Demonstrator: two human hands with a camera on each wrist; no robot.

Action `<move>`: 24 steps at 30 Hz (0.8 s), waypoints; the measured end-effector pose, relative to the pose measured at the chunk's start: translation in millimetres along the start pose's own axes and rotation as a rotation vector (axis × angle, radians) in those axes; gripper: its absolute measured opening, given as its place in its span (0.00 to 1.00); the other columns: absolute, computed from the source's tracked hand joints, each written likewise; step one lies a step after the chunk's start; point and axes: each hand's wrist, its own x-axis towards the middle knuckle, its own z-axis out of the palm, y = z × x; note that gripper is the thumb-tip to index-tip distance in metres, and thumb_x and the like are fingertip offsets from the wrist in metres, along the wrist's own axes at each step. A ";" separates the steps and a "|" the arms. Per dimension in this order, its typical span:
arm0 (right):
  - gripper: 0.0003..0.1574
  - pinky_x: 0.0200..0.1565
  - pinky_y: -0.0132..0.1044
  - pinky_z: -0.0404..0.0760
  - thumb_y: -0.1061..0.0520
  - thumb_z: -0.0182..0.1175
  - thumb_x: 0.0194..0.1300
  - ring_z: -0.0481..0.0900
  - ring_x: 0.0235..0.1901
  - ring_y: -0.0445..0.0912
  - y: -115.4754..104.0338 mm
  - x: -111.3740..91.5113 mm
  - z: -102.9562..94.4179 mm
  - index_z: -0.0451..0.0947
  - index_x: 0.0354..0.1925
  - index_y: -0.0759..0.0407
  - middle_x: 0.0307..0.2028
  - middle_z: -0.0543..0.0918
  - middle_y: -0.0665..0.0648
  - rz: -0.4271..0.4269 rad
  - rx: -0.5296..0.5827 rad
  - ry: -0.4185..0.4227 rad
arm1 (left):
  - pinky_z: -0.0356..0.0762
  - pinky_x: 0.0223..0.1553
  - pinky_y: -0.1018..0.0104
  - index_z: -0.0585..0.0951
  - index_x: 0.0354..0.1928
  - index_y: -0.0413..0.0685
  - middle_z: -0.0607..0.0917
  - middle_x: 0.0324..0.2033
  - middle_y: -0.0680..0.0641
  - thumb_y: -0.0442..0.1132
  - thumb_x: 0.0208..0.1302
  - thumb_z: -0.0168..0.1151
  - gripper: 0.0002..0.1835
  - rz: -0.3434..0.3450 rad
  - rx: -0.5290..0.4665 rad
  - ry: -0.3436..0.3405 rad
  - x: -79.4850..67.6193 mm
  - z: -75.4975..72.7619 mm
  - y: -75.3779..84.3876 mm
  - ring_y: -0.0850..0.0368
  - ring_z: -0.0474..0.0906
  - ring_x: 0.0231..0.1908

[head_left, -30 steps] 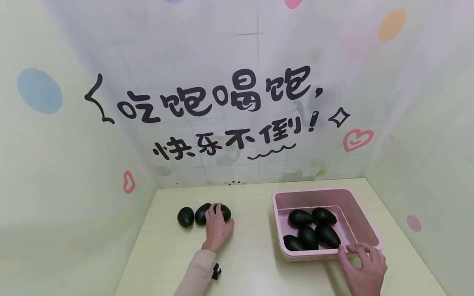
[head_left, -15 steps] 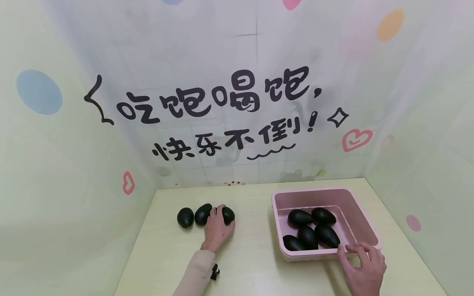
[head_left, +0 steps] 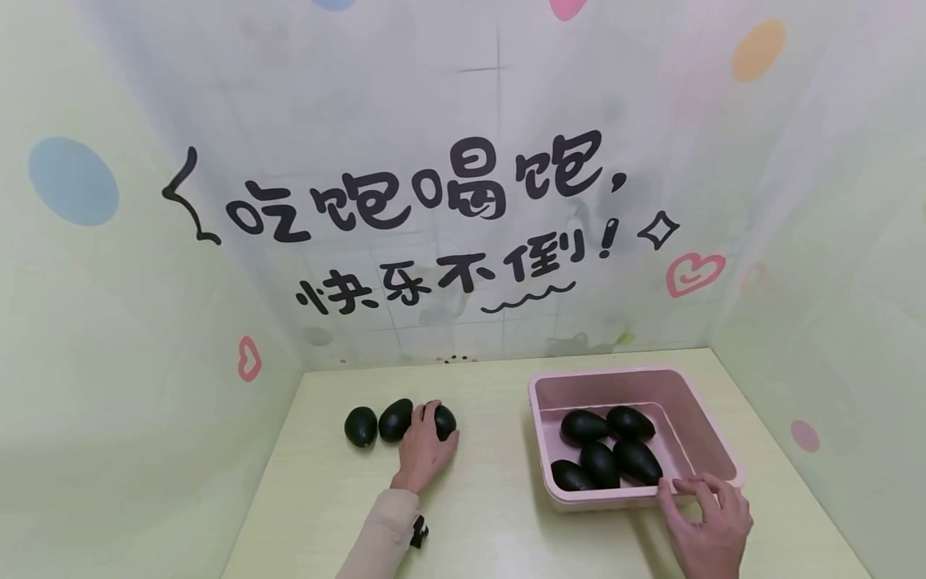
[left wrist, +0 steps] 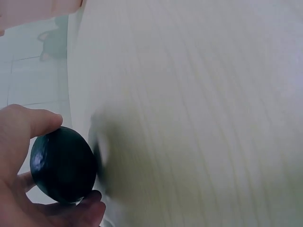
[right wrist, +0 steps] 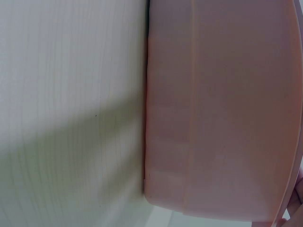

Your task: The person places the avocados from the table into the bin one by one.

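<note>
Your left hand (head_left: 423, 452): well left of pink bin (head_left: 608, 496), back up, thumb on side facing bin, fingers curled in grip. Your left forearm in pale sleeve (head_left: 378, 535), angled forward. Your right hand (head_left: 710, 523): near bin's front right corner, fingers bent, thumb and fingertips pinching rim.

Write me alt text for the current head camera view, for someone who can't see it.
A person's left hand grips a dark, avocado-shaped fruit at a pale table, with two similar fruits to its left. The right hand holds a pink bin by its near rim; five more dark fruits lie inside. Black Chinese lettering decorates the wall behind.
</note>
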 end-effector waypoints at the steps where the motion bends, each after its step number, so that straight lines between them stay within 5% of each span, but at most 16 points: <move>1: 0.31 0.49 0.47 0.60 0.40 0.66 0.61 0.59 0.55 0.22 -0.4 0.0 0.6 0.84 0.26 0.69 0.35 0.80 0.69 -0.001 0.000 0.008 | 0.83 0.46 0.34 0.74 0.71 0.49 0.73 0.70 0.29 0.47 0.67 0.72 0.33 0.002 -0.006 -0.006 0.0 -0.4 -0.5 0.26 0.84 0.48; 8: 0.18 0.53 0.41 0.58 0.53 0.71 0.55 0.61 0.55 0.26 -2.5 -0.3 3.4 0.85 0.26 0.69 0.35 0.81 0.70 0.000 0.008 0.041 | 0.82 0.54 0.33 0.75 0.71 0.49 0.74 0.70 0.29 0.47 0.66 0.73 0.33 -0.024 -0.073 -0.017 -3.1 -3.4 -2.3 0.24 0.84 0.51; 15: 0.31 0.50 0.42 0.59 0.40 0.67 0.61 0.61 0.55 0.23 -2.1 -0.7 2.3 0.85 0.26 0.69 0.35 0.81 0.69 0.002 0.012 0.043 | 0.82 0.54 0.34 0.76 0.71 0.53 0.75 0.70 0.32 0.48 0.64 0.74 0.34 -0.040 -0.079 -0.010 -5.1 -6.3 -2.2 0.26 0.85 0.51; 24: 0.28 0.49 0.42 0.59 0.42 0.68 0.59 0.61 0.55 0.22 -0.2 -1.2 2.6 0.85 0.26 0.69 0.35 0.81 0.69 0.005 0.008 0.038 | 0.82 0.53 0.34 0.78 0.71 0.57 0.77 0.69 0.37 0.52 0.63 0.74 0.34 -0.030 -0.088 0.009 -8.9 -12.4 1.3 0.29 0.85 0.50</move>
